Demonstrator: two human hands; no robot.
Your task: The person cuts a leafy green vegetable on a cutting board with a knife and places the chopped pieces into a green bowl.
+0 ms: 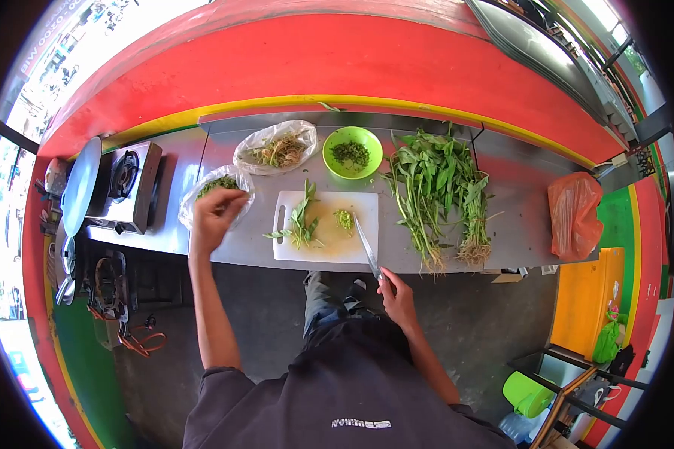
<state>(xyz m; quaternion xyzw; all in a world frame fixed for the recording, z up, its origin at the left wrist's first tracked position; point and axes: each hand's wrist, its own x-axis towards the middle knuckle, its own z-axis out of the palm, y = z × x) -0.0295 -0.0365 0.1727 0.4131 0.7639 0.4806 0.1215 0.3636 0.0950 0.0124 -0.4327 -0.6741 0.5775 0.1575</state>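
Note:
My right hand [397, 297] grips the handle of a kitchen knife [366, 243], its blade tip resting near a small heap of chopped green stems [344, 218]. Both lie on a white cutting board [288, 251], along with leafy green sprigs [302, 221] on its left half. My left hand [216, 215] is raised over a clear plastic bag [187, 217] holding chopped greens [219, 184]. Its fingers are curled together, and whatever is between them is hidden. Behind the board sits a lime-green bowl [341, 170] with chopped dark leaves inside.
Bunches of rooted leafy greens [434, 179] lie right of the board. A second plastic bag [307, 133] holds root trimmings. At the steel counter's [517, 202] right end is an orange plastic bag [574, 213]. A gas stove [131, 183] and a wok [82, 187] are at left.

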